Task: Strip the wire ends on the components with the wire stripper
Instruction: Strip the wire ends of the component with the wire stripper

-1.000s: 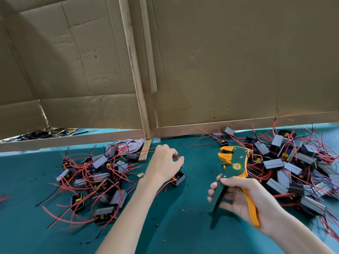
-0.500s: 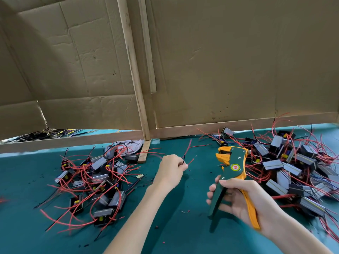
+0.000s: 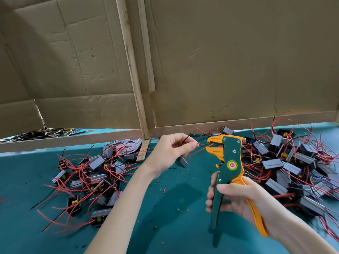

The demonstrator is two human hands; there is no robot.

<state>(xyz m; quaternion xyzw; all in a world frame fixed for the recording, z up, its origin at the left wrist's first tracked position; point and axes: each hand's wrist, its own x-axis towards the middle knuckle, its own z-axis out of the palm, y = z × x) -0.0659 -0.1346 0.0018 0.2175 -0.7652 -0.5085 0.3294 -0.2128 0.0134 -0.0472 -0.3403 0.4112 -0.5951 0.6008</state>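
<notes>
Above the teal counter (image 3: 174, 226), the left hand (image 3: 166, 153) pinches a component's (image 3: 181, 161) red wire (image 3: 199, 152) toward the wire stripper (image 3: 228, 162). Right hand (image 3: 238, 200) grips its handles.

Left grip (image 3: 165, 153), right grip (image 3: 238, 198) bare; forearms (image 3: 117, 208) bare to frame edge.

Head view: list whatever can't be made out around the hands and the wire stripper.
All in the head view.
1. Small black component: mostly hidden behind the left hand.
2. Thin red wire: too fine to tell whether its end is stripped or inside the tool's mouth.
3. Green-and-orange wire stripper: handles partly covered by the right hand.
4. Right pile of grey-black components: cut off by the frame's right edge.
</notes>
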